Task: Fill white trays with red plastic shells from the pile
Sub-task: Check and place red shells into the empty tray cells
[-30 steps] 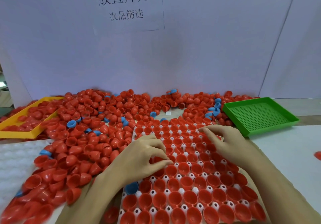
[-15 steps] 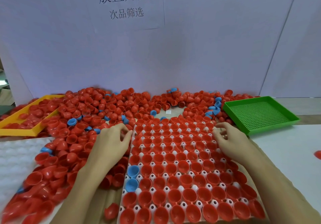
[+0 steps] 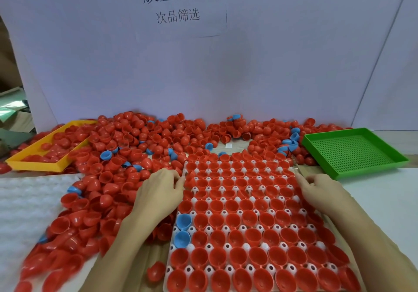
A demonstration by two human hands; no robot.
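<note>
Reaching from below, both forearms flank a white tray (image 3: 294, 175) on the tabletop (image 3: 382, 192), its cups nearly all filled with red shells (image 3: 239, 205) plus two blue shells (image 3: 183, 221). The left hand (image 3: 158, 192) lies palm-down, fingertips touching the tray's left edge; the right hand (image 3: 321, 189) rests curled at its right edge. Whether either grips anything cannot be told. The pile (image 3: 126, 156) spreads behind and left.
</note>
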